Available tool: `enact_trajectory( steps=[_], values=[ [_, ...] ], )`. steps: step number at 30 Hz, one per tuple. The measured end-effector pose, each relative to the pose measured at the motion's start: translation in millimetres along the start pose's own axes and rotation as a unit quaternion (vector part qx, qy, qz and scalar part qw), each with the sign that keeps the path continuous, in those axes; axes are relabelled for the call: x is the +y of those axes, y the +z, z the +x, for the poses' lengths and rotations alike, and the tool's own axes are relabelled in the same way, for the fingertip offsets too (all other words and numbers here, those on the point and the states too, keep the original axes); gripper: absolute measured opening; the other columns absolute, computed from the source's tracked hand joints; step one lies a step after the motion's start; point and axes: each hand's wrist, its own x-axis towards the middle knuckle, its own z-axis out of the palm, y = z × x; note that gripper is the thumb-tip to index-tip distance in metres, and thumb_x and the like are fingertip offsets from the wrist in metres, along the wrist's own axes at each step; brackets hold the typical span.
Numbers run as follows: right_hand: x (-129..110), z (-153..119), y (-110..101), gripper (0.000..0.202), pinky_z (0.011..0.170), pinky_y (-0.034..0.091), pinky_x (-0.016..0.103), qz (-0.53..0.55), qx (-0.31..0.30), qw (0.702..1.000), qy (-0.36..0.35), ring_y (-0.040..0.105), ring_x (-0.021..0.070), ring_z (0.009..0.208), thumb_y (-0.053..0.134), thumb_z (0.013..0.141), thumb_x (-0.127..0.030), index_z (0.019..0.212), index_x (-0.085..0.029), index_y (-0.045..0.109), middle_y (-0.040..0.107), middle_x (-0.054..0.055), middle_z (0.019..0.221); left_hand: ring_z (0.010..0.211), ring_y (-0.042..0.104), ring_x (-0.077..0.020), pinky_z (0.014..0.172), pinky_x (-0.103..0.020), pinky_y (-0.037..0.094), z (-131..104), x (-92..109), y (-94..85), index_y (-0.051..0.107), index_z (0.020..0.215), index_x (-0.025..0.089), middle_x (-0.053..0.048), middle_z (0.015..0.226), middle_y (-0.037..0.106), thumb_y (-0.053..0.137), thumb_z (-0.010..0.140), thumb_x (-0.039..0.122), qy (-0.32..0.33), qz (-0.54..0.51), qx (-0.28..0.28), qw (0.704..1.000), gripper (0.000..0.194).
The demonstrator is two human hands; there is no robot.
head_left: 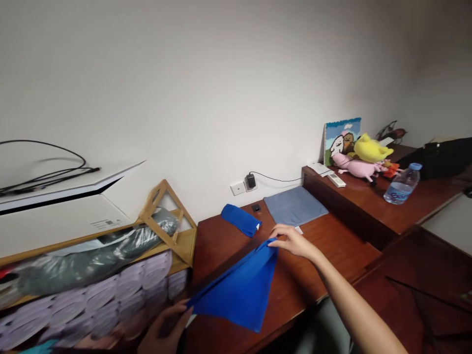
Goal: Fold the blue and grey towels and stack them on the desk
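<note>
A bright blue cloth [239, 290] hangs stretched between my two hands above the brown wooden desk [210, 246]. My left hand [167, 327], low in the view, pinches its left corner. Its upper right corner is pinched between the thumb and fingers of my right hand [289, 241]. The lower part of the cloth droops to a point near the desk's front edge. Behind it lies a folded blue cloth [240, 219] on the desk. A grey-blue cloth [295, 205] lies flat to the right of that, near the wall.
At the left stands a wooden rack [188, 241] with a plastic-wrapped bundle [92, 263] and lilac items, under a white box [62, 221]. The raised right surface holds a water bottle [401, 186], plush toys [359, 167], a remote [337, 180] and a picture [341, 140].
</note>
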Motion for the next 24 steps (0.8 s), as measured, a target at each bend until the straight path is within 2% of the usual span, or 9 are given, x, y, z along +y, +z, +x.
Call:
enact_trajectory(
  steps=[2,4,7,10,13,17,24],
  values=[
    [-12,-19,-21,0.039,0.085,0.052,0.027,-0.009,0.017,1.000,0.010,0.068,0.0166,0.097,0.068,0.094,-0.059,0.109,-0.025,0.079,0.075,0.005,0.108,0.097,0.077,-0.0332,0.090,-0.044,0.064,4,34,9.6,0.072,0.076,0.025,-0.004,0.095,0.082,0.088,0.051,0.058,0.043,-0.065,-0.030,0.997,0.044],
    [-21,-36,-35,0.039,0.083,0.053,0.026,-0.016,0.037,0.999,0.021,0.069,0.0166,0.097,0.066,0.095,-0.058,0.113,-0.025,0.078,0.076,0.005,0.110,0.100,0.077,-0.0317,0.092,-0.042,0.064,5,65,22.0,0.070,0.077,0.023,-0.006,0.097,0.082,0.091,0.051,0.054,0.060,-0.113,-0.052,0.990,0.045],
    [-26,-56,-48,0.041,0.079,0.052,0.025,-0.020,0.089,0.995,0.033,0.068,0.0163,0.089,0.069,0.092,-0.061,0.099,-0.021,0.078,0.076,0.005,0.097,0.103,0.076,-0.0312,0.094,-0.041,0.063,6,101,40.1,0.069,0.078,0.021,-0.008,0.097,0.081,0.091,0.054,0.050,0.074,-0.157,-0.051,0.984,0.043],
    [-29,-70,-56,0.043,0.076,0.052,0.025,-0.020,0.151,0.988,0.037,0.066,0.0151,0.083,0.072,0.090,-0.062,0.088,-0.019,0.073,0.074,0.004,0.089,0.104,0.075,-0.0307,0.095,-0.042,0.062,8,127,52.7,0.069,0.080,0.020,-0.010,0.100,0.080,0.089,0.058,0.047,0.104,-0.173,-0.057,0.978,0.040],
    [-35,-81,-62,0.043,0.078,0.053,0.026,-0.018,0.206,0.978,0.023,0.066,0.0157,0.086,0.071,0.090,-0.061,0.087,-0.019,0.072,0.073,0.005,0.093,0.101,0.075,-0.0303,0.091,-0.042,0.063,10,147,60.1,0.069,0.080,0.020,-0.010,0.099,0.080,0.086,0.062,0.048,0.143,-0.177,-0.068,0.971,0.038],
    [-45,-96,-70,0.044,0.078,0.054,0.026,-0.016,0.252,0.966,0.051,0.068,0.0169,0.086,0.068,0.092,-0.062,0.095,-0.019,0.076,0.075,0.006,0.094,0.097,0.074,-0.0288,0.084,-0.038,0.063,6,167,67.3,0.070,0.083,0.019,-0.009,0.095,0.079,0.087,0.063,0.048,0.167,-0.190,-0.089,0.963,0.038],
    [-68,-114,-82,0.042,0.070,0.054,0.025,-0.066,0.280,0.957,0.027,0.069,0.0182,0.083,0.064,0.096,-0.058,0.091,-0.019,0.077,0.075,0.007,0.092,0.092,0.072,-0.0232,0.080,-0.030,0.061,-3,179,74.0,0.073,0.084,0.017,-0.007,0.091,0.077,0.092,0.060,0.043,0.151,-0.251,-0.108,0.950,0.040]
  ],
)
